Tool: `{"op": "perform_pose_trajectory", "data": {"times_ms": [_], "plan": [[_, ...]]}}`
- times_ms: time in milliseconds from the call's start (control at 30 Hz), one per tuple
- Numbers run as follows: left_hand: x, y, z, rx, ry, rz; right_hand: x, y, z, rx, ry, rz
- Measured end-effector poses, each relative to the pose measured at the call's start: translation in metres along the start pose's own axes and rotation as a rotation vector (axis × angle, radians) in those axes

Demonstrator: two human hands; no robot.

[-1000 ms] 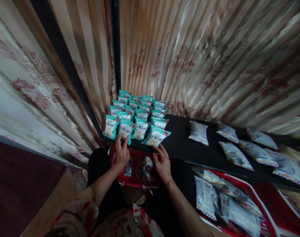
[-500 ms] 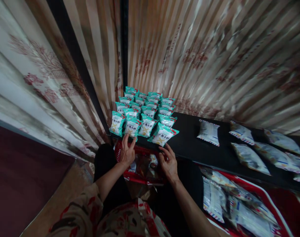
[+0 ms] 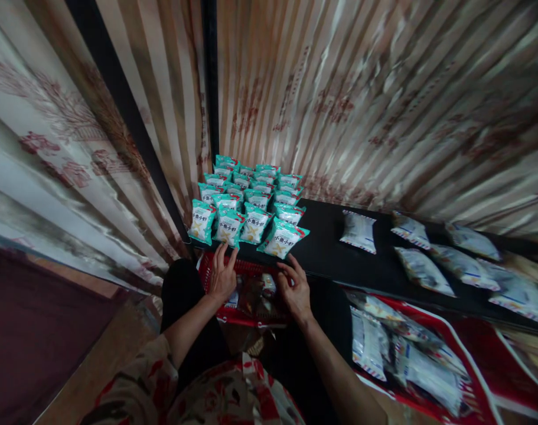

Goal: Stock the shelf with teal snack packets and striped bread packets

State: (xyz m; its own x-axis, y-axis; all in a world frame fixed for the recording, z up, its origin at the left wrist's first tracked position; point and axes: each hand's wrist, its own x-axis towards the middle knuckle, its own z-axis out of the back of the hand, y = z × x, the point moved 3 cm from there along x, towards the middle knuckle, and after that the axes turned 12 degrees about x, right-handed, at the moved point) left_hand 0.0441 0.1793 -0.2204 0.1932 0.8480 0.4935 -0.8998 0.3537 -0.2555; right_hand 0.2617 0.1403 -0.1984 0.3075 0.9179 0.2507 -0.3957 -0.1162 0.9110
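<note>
Rows of teal-and-white snack bags [image 3: 256,223] stand upright at the left end of a black shelf [image 3: 324,251]. My left hand [image 3: 223,276] is open, its fingertips at the lower edge of a front-row bag [image 3: 228,227]; whether they touch it I cannot tell. Just below the tilted right-hand front bag [image 3: 283,238] is my right hand [image 3: 295,289], open with fingers apart and slightly bent. Neither hand grips anything. Between my knees, under both hands, sits a red basket [image 3: 246,319] with a few packets inside, partly covered by the hands.
Clear-and-white bags [image 3: 358,231] lie spread along the shelf to the right. A second red basket [image 3: 468,360], filled with similar bags [image 3: 421,363], stands beside my right leg. Patterned curtains [image 3: 260,88] hang behind, and a dark post [image 3: 210,77] rises at the left corner.
The view has swung slightly to the right, so everything appears shifted left. Both hands keep almost the same place below the front bags, and the bags stand as before.
</note>
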Motion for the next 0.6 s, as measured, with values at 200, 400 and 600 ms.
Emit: {"op": "perform_pose_trajectory", "data": {"times_ms": [200, 400, 600], "plan": [[-0.004, -0.005, 0.0, -0.023, 0.015, 0.001, 0.011, 0.005, 0.005, 0.056, -0.112, 0.035], [-0.002, -0.021, 0.0, -0.07, 0.038, -0.09, 0.018, 0.003, 0.003, 0.108, -0.156, -0.024], [0.013, -0.037, -0.001, -0.137, 0.068, -0.119, 0.031, 0.001, -0.005, 0.12, -0.206, -0.101]]}}
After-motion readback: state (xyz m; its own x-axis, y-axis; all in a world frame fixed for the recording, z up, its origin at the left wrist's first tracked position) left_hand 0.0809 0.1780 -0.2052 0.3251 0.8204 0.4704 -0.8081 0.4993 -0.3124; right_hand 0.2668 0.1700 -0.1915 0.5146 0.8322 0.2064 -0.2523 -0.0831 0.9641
